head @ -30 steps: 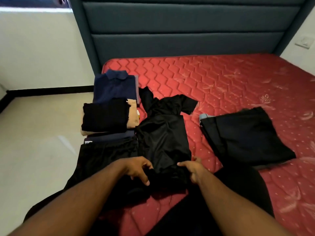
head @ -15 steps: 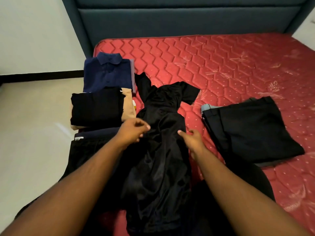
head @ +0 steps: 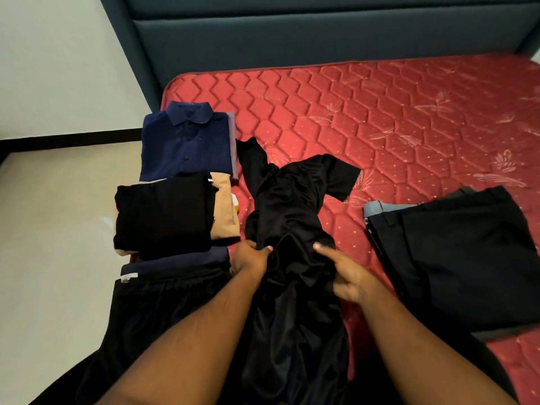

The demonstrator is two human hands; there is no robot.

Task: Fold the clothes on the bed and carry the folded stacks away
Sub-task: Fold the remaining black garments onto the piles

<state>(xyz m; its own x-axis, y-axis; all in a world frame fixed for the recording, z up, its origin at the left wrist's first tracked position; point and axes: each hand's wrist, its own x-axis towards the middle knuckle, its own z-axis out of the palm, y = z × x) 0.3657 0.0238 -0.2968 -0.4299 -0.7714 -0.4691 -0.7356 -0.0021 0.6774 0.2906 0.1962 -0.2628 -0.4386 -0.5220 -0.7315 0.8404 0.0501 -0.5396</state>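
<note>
Head cam, my read. Hard to make out: black T-shirt [head: 292, 217] is dark on dark, folds barely legible; its lower part runs off the bottom edge betw. both forearms. L hand [head: 251, 260] grips the bunched cloth at mid-shirt, fingers curled into the fabric w/ fingertips buried. R hand [head: 346, 274] is curled round the shirt's other side, thumb on top, underside fingers hidden, so grip depth can't be judged. Shirt lies on red mattress [head: 409, 118], sleeves spread toward headboard [head: 292, 33].

L of shirt: folded navy polo [head: 187, 141], then a black folded piece on tan one [head: 163, 214], then black shorts [head: 163, 305], lower edge cut off. R: folded dark trousers [head: 455, 258].

Vs 0.5 s ago: both hands closer together on the shirt, cloth more gathered betw. them; stacks unmoved.
</note>
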